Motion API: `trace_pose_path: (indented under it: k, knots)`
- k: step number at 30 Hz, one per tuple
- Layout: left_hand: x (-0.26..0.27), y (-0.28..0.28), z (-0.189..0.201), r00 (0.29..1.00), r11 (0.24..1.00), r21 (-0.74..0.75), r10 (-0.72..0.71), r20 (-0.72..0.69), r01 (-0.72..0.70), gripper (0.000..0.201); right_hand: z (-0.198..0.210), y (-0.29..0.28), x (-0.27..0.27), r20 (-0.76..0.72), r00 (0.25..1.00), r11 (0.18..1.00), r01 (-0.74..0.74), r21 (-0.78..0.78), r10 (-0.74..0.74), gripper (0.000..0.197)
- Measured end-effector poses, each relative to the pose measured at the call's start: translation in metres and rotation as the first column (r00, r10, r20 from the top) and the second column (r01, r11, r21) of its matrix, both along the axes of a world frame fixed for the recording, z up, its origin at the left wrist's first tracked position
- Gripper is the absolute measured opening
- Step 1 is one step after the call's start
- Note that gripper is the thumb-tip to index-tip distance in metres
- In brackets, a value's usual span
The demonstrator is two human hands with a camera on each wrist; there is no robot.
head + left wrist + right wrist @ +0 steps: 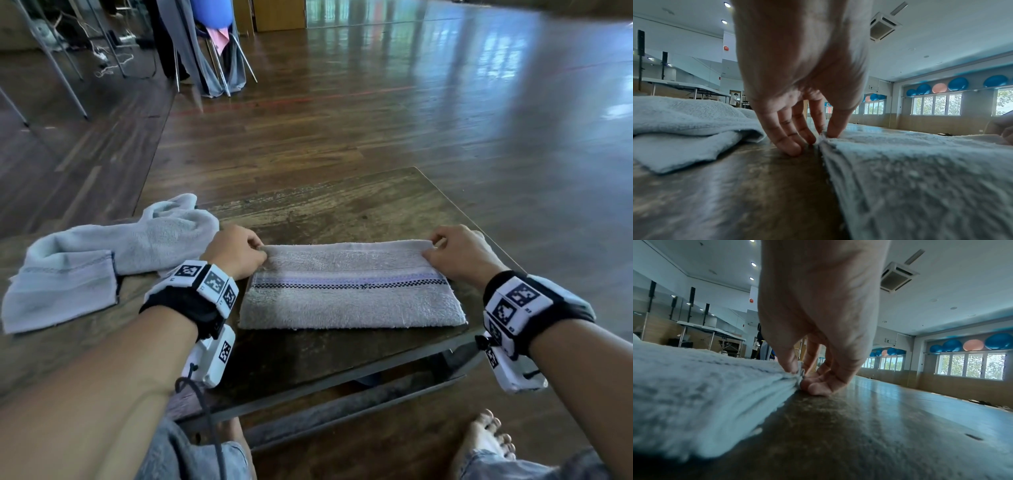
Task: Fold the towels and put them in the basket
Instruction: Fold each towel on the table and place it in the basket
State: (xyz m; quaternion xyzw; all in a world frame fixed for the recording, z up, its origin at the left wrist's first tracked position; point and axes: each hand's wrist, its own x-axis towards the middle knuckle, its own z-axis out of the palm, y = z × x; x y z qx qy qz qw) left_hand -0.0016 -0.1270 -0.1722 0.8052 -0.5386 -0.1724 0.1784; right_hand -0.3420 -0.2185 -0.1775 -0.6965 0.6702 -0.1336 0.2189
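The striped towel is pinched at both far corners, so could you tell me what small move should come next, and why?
Probably lift both far corners and bring them toward the near edge. The left hand and right hand each pinch a far corner of the striped towel, which lies flat but still long on the table. No basket is in view yet.

Daylight is entering from windows [970, 365] at right, glaring off the floor [496, 68] in the head view, while both wrist views are showing a blue cast, bowed edges, and the near towel [920, 186] and table [859, 434] blurring out of focus.
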Motion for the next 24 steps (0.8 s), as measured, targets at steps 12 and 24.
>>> trace_pose_path:
  k: [12, 24]
  knots:
    - [-0.102, 0.005, 0.002, 0.876, 0.894, -0.066, -0.416, 0.243, 0.443, 0.048, 0.005, 0.068, 0.088, -0.253, 0.833, 0.837, -0.532, -0.126, 0.492, 0.065]
    - [-0.090, 0.020, -0.047, 0.902, 0.893, 0.231, -0.417, 0.110, 0.385, 0.069, -0.040, 0.072, 0.069, -0.245, 0.876, 0.909, -0.409, 0.076, 0.415, 0.081]
